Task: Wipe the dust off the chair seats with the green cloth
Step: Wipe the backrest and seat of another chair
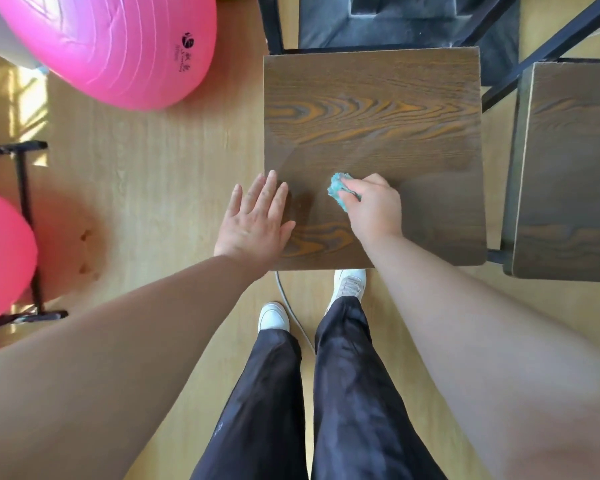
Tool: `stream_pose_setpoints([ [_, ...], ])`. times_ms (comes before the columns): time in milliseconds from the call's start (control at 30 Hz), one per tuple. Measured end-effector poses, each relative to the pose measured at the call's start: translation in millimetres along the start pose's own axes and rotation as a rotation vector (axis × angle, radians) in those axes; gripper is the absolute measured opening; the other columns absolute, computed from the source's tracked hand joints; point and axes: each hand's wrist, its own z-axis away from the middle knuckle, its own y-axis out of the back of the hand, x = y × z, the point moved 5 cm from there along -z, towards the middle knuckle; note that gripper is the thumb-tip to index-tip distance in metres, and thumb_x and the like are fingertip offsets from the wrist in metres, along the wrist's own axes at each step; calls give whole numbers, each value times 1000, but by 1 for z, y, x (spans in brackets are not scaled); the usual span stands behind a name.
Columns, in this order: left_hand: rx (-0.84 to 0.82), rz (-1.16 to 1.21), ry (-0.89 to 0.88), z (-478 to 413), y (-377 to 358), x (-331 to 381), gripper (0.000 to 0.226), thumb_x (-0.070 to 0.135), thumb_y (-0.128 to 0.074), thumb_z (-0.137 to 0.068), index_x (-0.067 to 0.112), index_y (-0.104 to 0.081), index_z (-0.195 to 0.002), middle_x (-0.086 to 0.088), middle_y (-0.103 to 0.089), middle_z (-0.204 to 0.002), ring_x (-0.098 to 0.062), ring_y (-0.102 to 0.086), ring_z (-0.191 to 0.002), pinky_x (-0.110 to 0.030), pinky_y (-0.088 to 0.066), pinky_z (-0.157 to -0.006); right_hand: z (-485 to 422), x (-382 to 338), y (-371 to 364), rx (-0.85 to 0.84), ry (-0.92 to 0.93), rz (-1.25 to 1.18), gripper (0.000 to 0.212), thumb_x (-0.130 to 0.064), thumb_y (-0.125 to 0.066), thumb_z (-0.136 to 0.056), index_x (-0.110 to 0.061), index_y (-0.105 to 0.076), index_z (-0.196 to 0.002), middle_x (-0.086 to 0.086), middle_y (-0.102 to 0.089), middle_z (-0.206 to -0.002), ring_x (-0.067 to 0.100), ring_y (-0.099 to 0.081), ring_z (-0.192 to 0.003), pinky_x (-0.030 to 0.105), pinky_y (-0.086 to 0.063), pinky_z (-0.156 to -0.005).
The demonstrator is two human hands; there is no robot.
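A dark brown wooden chair seat (371, 109) with orange grain fills the upper middle of the head view. My right hand (373, 207) is closed around a crumpled green cloth (340, 190) and presses it on the near part of the seat. Only the cloth's left end shows past my fingers. My left hand (255, 221) lies flat with fingers spread, across the seat's near left edge. A second wooden chair seat (568, 174) stands to the right, partly cut off by the frame.
A large pink exercise ball (118, 43) sits at upper left and another pink ball (0, 254) rests at far left on a black metal stand (25, 188). Black chair frame bars (541, 53) rise at upper right. A grey cable (291, 310) lies by my white shoes on the light wood floor.
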Motion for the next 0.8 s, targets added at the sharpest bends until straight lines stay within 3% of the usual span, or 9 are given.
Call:
stream_pose_setpoints([
  [100, -10, 18, 24, 21, -11, -15, 64, 46, -16, -104, 15, -1, -158, -5, 7, -166, -21, 9, -153, -47, 1, -124, 28, -12, -21, -47, 34, 12, 27, -18, -64, -92, -18, -72, -117, 3, -62, -105, 20, -60, -94, 25, -46, -83],
  [267, -33, 12, 44, 53, -27, -32, 65, 48, -10, -103, 15, 3, -158, -5, 11, -166, -22, 12, -152, -47, 2, -124, 68, -25, -51, -108, 71, 13, 25, -17, -67, -90, -13, -73, -114, 6, -63, -103, 24, -62, -93, 32, -50, -83],
  [467, -65, 13, 45, 71, -35, -37, 65, 48, -8, -103, 16, 9, -157, -5, 17, -165, -22, 17, -151, -46, 4, -123, 88, -32, -66, -169, 78, -4, 26, -19, -67, -91, -13, -73, -115, 5, -64, -103, 21, -60, -93, 26, -46, -78],
  [600, -67, 8, 31, 72, -26, -31, 65, 48, -7, -103, 16, 9, -157, -5, 17, -165, -22, 17, -151, -47, 4, -123, 83, -28, -55, -216, 54, -65, 27, -21, -65, -92, -15, -72, -117, -1, -62, -100, 15, -59, -93, 15, -37, -76],
  [800, -41, 22, -20, 45, 3, -9, 64, 47, -12, -104, 17, 5, -158, -4, 15, -165, -20, 17, -151, -46, 4, -124, 55, -3, 9, -102, -12, -108, 28, -21, -62, -94, -18, -69, -121, -5, -59, -98, 9, -57, -90, 12, -37, -75],
])
